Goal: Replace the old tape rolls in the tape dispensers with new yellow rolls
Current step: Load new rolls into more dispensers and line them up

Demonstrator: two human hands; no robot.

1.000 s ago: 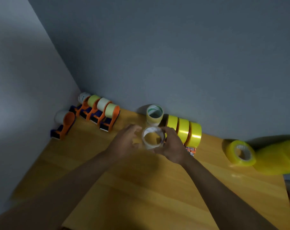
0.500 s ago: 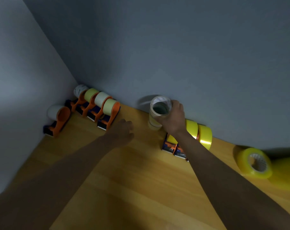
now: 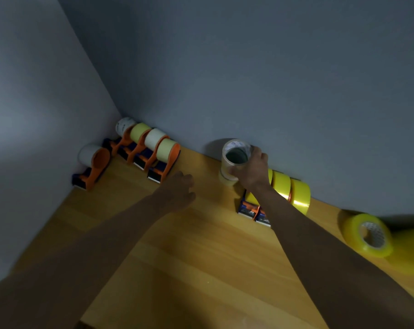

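My right hand (image 3: 251,170) grips a clear old tape roll (image 3: 235,153) that sits on top of another pale old roll (image 3: 226,180) by the back wall. Just right of it stand orange dispensers with bright yellow rolls (image 3: 293,191), partly hidden by my right forearm. My left hand (image 3: 177,191) hovers over the wooden table (image 3: 189,245) with loosely curled fingers, holding nothing. A row of orange dispensers with pale old rolls (image 3: 151,148) stands in the back left corner, and one more dispenser (image 3: 93,163) sits apart to their left.
A loose yellow roll (image 3: 367,235) lies on its side at the right, next to a yellow bag or wrap (image 3: 410,250). Grey walls close off the table at the back and the left.
My right hand carried the clear old roll from the table's middle back to the wall and set it on the pale roll. My left hand let go and drew away leftward.
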